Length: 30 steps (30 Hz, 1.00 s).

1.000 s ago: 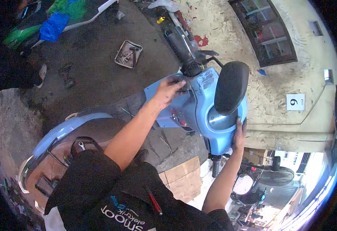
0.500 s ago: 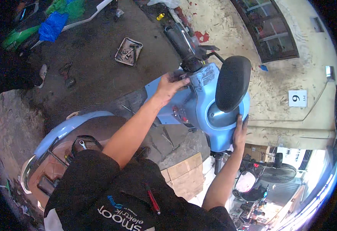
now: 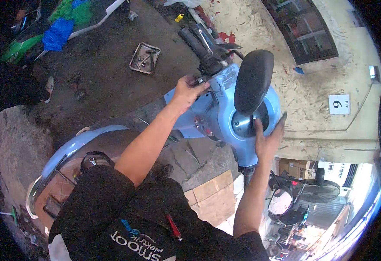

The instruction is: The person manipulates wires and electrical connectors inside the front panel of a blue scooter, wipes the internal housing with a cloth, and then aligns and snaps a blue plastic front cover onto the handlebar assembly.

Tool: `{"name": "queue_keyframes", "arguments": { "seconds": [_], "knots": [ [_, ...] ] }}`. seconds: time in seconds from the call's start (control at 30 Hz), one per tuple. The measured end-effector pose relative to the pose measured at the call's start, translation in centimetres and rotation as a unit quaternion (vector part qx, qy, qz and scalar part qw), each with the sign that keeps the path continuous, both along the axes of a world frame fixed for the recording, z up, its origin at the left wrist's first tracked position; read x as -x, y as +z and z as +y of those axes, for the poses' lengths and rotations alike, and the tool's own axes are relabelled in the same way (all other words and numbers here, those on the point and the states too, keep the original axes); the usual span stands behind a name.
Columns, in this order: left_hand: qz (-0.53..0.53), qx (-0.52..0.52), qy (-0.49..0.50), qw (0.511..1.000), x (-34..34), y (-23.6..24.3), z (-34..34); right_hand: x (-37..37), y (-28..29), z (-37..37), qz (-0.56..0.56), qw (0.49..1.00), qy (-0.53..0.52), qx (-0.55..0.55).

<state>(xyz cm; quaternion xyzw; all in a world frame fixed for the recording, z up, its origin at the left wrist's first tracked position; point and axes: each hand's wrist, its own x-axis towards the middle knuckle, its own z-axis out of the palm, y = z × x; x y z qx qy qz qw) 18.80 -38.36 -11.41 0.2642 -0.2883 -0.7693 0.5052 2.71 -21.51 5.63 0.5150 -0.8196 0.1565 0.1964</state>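
A light-blue scooter handlebar cover [image 3: 225,111] with a dark round display [image 3: 244,124] set in it is before me. My left hand [image 3: 186,95] is closed around the cover's left edge, thumb on top, beside a dark part I cannot make out. At the cover's right side, my right hand [image 3: 268,141] grips the rim, with its thumb over the display and its fingers on the outer side. A black mirror [image 3: 254,81] rises above the display, and the black handlebar grip [image 3: 193,42] extends beyond my left hand.
A brown scooter seat [image 3: 112,141] lies to my left. A metal tray of small parts [image 3: 144,58] rests on the floor. Cardboard [image 3: 210,195] lies near my body. The wall [image 3: 312,100] stands at right; a fan [image 3: 321,190] is beyond. Another person's leg [image 3: 21,89] shows far left.
My right hand has shifted up along the cover, its thumb now over the display. The handlebar, cover and mirror have turned slightly left. My left hand still holds the left edge.
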Motion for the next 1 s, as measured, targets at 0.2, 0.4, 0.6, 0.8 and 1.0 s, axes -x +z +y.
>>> {"name": "queue_keyframes", "arguments": {
  "seconds": [0.2,0.4,0.6,0.8,1.0],
  "knots": [
    [0.04,-0.015,-0.027,0.999,-0.4,2.1,1.1,-1.0,0.7,-9.9,0.011,0.979,0.127,-0.159],
    [-0.017,-0.002,-0.015,1.0,-0.3,0.7,1.0,-2.2,0.4,-11.6,-0.042,0.96,0.2,-0.193],
    [0.036,-0.002,0.04,0.999,0.1,1.5,0.7,-1.6,-0.1,-12.1,-0.047,0.955,0.252,-0.151],
    [0.013,0.013,0.006,1.0,-0.2,0.9,0.5,-3.4,1.4,-11.8,-0.046,0.96,0.245,-0.131],
    [-0.061,0.111,0.038,0.991,-0.7,1.3,0.2,-4.3,0.9,-11.2,-0.071,0.964,0.235,-0.102]
  ]
}}
